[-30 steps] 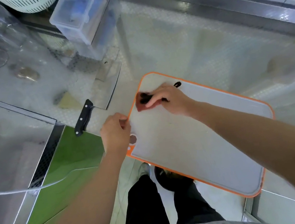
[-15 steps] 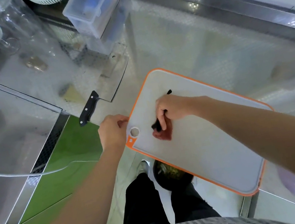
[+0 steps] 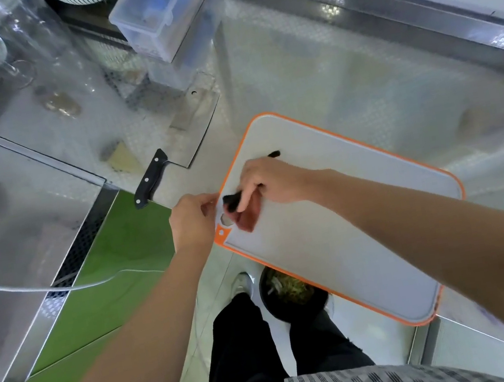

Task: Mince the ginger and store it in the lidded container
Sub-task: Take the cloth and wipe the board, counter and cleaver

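Two hands meet at the near left corner of the cutting board (image 3: pixel 337 243), which juts past the edge of the counter (image 3: pixel 308 79) above a bin (image 3: pixel 292 294) of scraps on the floor. The left hand (image 3: pixel 193 221) pinches the board's rim beside its hanging hole. The right hand (image 3: pixel 271 182) is curled round a black-handled tool (image 3: pixel 232 201), with a reddish pad (image 3: pixel 250 218) under it on the board. The lidded container (image 3: pixel 159 15) sits at the back of the counter, beyond a cleaver (image 3: pixel 189 127) and well apart from both hands. I cannot pick out any ginger.
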Tool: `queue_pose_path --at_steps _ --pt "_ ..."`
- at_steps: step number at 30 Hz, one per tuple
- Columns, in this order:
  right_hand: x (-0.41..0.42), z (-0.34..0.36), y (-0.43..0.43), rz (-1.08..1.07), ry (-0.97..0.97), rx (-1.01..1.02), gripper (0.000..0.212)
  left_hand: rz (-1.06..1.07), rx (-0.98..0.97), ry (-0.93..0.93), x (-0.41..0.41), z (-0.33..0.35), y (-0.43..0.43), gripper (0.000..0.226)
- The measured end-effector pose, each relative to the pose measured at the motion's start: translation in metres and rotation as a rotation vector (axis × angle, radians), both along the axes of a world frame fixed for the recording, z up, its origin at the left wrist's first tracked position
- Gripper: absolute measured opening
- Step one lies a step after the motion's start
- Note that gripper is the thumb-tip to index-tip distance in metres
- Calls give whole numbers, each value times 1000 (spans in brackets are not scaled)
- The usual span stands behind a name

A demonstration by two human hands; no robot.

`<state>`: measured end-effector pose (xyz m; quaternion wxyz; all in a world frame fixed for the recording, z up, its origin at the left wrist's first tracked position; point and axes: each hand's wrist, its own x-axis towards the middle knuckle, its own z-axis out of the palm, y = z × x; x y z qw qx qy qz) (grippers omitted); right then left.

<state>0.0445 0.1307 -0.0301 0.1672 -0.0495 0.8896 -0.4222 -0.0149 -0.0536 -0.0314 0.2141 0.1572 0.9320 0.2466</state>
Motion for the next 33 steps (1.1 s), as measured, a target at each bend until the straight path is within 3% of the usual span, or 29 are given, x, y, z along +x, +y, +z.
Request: queue_pose_path --at_steps 2,6,9,11,15,17,19,22,25,28,33 --pt "13 -5 -10 85 -10 10 50 -14 -7 9 0 -2 -1 30" --pt "28 -6 21 143 -286 112 50 -47 -4 50 3 -3 -3 36" --pt "11 7 4 25 -98 46 50 -54 10 43 6 0 -2 40" --pt "13 1 -18 110 -45 15 47 -45 23 43 7 2 -1 42" --pt "42 2 -4 242 -264 92 42 -40 16 22 6 -2 -3 45" --pt "38 10 13 185 -362 133 45 -41 16 23 7 -3 -1 44" --pt "23 17 15 -6 -211 81 50 -31 17 34 9 -2 0 43" --pt "20 12 8 -44 -30 78 51 -12 -1 37 11 -5 1 37" --pt "48 11 15 -50 -158 77 41 -18 -14 40 12 -6 2 33" --pt "63 17 33 10 -251 135 53 -27 -34 50 20 1 6 33" --pt "77 13 72 -642 111 114 56 -284 -72 179 36 2 23 44"
